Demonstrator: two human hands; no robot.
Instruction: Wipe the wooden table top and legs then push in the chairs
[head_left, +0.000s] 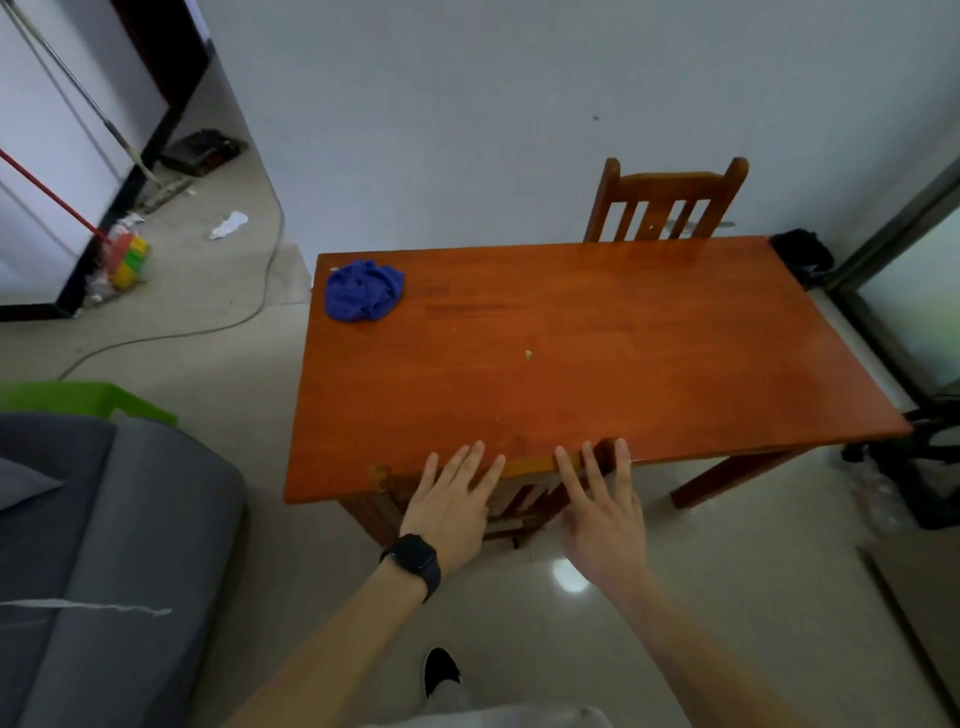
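A crumpled blue cloth (364, 289) lies on the tabletop's (597, 364) far-left corner. At the near edge, the left hand (452, 504), fingers straight and spread, rests on the near chair (524, 499) tucked underneath. The right hand (605, 519) beside it does likewise. A far chair (667, 202) stands opposite.

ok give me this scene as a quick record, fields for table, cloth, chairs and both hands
table: wooden table, small crumb near the middle of the top
cloth: blue cloth, bunched up on the far left corner, no hand on it
near chair: near chair, tucked under the near edge
far chair: far chair, at the far side, by the wall
left hand: left hand, fingers straight, at the near edge over the near chair
right hand: right hand, fingers straight, beside it at the same edge
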